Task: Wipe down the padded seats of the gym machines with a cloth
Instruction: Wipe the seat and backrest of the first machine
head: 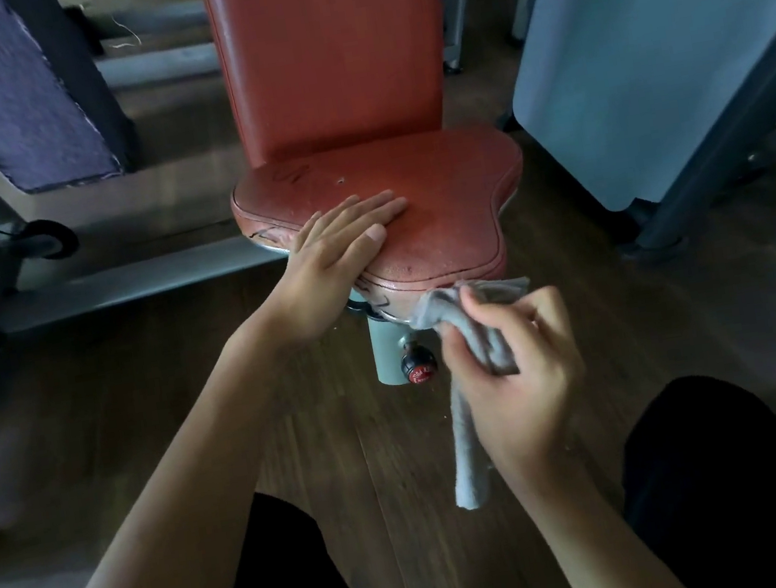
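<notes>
Head view, centre frame: left hand (342, 240) rests flat on the red seat (435, 186), right hand (512, 365) grips the cloth (475, 316) at its front edge; press firmly along that seam.

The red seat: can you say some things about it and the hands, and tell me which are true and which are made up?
1. The left hand lies flat on the red seat. True.
2. The right hand holds a grey cloth. True.
3. The grey cloth is spread out over the tall back pad. False: it is bunched in the right hand's fingers at the seat's front edge, with one end hanging down.
4. The knob under the seat is green. False: the knob is black and red.
</notes>
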